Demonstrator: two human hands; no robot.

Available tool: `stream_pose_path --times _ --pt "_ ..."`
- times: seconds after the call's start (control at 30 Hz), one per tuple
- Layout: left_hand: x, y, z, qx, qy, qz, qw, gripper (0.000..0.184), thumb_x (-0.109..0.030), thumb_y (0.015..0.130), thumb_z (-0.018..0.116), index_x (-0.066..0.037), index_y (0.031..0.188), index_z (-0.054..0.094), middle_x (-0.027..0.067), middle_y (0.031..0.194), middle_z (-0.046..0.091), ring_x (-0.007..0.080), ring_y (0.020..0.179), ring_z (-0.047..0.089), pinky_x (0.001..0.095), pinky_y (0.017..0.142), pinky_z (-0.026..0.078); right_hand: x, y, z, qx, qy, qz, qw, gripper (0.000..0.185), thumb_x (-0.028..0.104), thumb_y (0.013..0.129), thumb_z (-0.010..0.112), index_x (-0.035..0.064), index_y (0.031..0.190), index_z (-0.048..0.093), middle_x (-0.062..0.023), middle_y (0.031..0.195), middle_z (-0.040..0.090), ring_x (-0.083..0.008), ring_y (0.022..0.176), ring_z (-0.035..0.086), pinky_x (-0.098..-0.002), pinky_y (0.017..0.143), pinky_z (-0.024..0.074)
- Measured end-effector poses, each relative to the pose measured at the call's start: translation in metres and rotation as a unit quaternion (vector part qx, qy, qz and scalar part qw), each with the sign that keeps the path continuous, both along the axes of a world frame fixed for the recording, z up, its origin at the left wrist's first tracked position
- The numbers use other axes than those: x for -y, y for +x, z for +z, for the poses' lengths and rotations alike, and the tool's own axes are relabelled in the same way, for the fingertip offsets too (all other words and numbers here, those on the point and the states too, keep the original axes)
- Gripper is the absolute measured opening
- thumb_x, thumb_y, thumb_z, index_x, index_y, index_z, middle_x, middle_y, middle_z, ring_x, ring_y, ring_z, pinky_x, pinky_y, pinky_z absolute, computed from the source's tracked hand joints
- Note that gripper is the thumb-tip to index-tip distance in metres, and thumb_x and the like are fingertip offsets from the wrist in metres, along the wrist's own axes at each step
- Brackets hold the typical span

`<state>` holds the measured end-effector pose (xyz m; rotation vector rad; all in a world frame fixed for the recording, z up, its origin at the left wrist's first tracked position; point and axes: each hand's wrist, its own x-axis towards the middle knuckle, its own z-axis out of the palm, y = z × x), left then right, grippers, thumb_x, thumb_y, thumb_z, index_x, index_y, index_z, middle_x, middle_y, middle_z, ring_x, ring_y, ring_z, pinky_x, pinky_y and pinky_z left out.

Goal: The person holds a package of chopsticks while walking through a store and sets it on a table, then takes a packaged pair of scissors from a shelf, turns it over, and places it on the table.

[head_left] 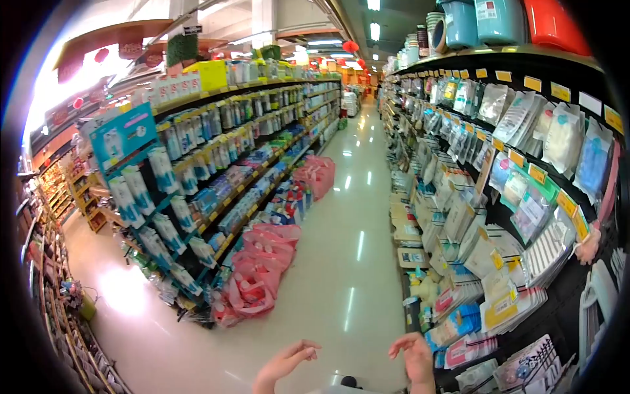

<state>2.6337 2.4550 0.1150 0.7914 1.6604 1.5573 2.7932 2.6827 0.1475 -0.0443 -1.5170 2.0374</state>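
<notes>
At the bottom of the head view, my left hand (290, 360) is held out over the aisle floor with its fingers loosely bent and nothing in them. My right hand (415, 357) is raised beside it, fingers curved and apart, also holding nothing. A gap of bare floor shows between the two hands. Closest to my right hand are the hanging packets (464, 350) low on the right-hand shelving, though I see no contact. Ahead of my left hand, pink plastic bags (252, 279) filled with goods sit on the floor.
A shiny aisle floor (348, 230) runs straight ahead between two shelf rows. On the left, a teal rack (147, 217) of packaged items ends the row. More pink bags (316, 176) lie farther along. Blue bins (500, 21) and a red bin (554, 25) top the right shelves.
</notes>
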Motion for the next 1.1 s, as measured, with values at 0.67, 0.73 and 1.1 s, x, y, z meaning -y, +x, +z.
stream_pose_path --times 0.67,0.73,1.1 --pt "-0.172 -0.203 -0.023 0.048 -0.012 -0.022 0.999 0.024 -0.013 0.085 0.043 0.003 0.102 0.050 0.0067 0.084 0.054 0.0132 0.082 0.050 0.0248 0.076 0.039 -0.139 -0.217 0.164 -0.423 0.450 -0.031 0.786 0.029 0.002 0.067 0.047 0.0240 0.083 0.056 -0.0064 0.065 0.053 -0.0147 0.047 0.042 -0.0278 0.043 0.0281" --pt "-0.188 -0.240 -0.013 0.024 -0.016 -0.029 0.999 0.024 -0.012 0.085 0.042 0.003 0.102 0.049 0.0063 0.083 0.053 0.0131 0.081 0.049 0.0249 0.075 0.039 -0.135 -0.248 0.176 -0.430 0.423 -0.062 0.795 0.029 0.000 0.066 0.048 0.0239 0.080 0.056 -0.0052 0.064 0.053 -0.0140 0.045 0.042 -0.0271 0.043 0.0277" --pt "-0.227 -0.419 -0.003 0.006 0.000 0.009 1.000 0.023 -0.014 0.085 0.044 0.001 0.102 0.050 0.0051 0.081 0.053 0.0117 0.079 0.049 0.0241 0.073 0.039 -0.167 -0.411 0.188 -0.422 0.394 -0.053 0.815 0.032 -0.004 0.065 0.046 0.0219 0.083 0.052 -0.0042 0.060 0.052 -0.0129 0.042 0.041 -0.0260 0.040 0.0263"
